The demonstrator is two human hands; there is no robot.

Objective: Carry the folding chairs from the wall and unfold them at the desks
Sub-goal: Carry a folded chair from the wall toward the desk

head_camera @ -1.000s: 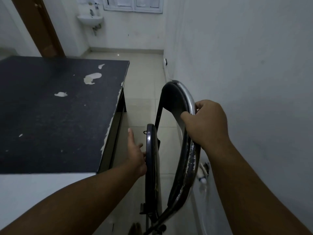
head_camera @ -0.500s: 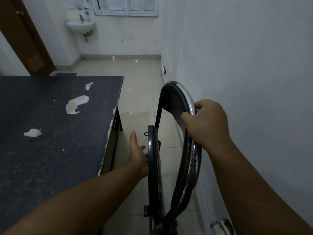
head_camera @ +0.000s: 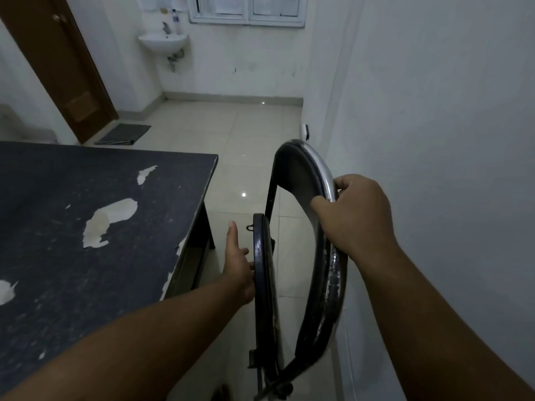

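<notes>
Head view: a person's two bare arms reach forward and down into a narrow gap between a desk and a wall.
Chair: a black folding chair with a chromed tube frame (head_camera: 304, 256) stands nearly edge-on at 6 o'clock of the view, partly opened, its curved backrest hoop at the right and its flat black seat panel at the left; the two parts meet at a hinge low down.
Right hand: the right hand (head_camera: 357, 217) is clamped over the silver top curve of the backrest hoop, fingers wrapped onto the inner side and thumb on the outer rim; the hoop runs from 11 o'clock above the fist to 6 o'clock below it.
Left hand: the left hand (head_camera: 238, 269) lies flat and spread, fingers straight and pointing to 12 o'clock, its palm edge touching the left face of the seat panel; it is not closed round anything.
Desk: a dark speckled desk top with white peeled patches (head_camera: 86, 227) fills 9 o'clock, just beside the chair.
Wall: a plain white wall (head_camera: 434, 111) at 3 o'clock, close behind the backrest.
Far end: a white wall basin (head_camera: 162, 41), a brown wooden door (head_camera: 62, 73), a grey floor mat (head_camera: 123, 134) and a white-framed window (head_camera: 247, 10) at 12 o'clock.
Writing: papers hang near the window, too small to read.
</notes>
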